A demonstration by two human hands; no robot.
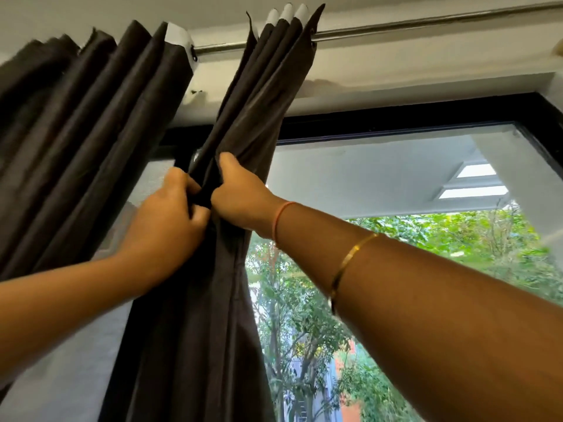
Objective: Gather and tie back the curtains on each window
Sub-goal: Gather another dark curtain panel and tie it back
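Two dark brown curtains hang from a metal rod (396, 27) above a black-framed window (396, 117). The middle curtain (253, 95) is bunched into a narrow column of folds. My left hand (164, 226) and my right hand (240, 199) meet at its gathered part, high up. Both hands pinch a dark strip of fabric (205, 194) that lies across the bunch between them. Whether this strip is a separate tie or part of the curtain cannot be told. The second curtain (76, 123) hangs pleated at the left, untouched.
The window pane (380, 184) at the right is uncovered and shows a white building and green trees outside. A mesh screen (152, 175) shows between the two curtains. The white wall and ceiling lie just above the rod.
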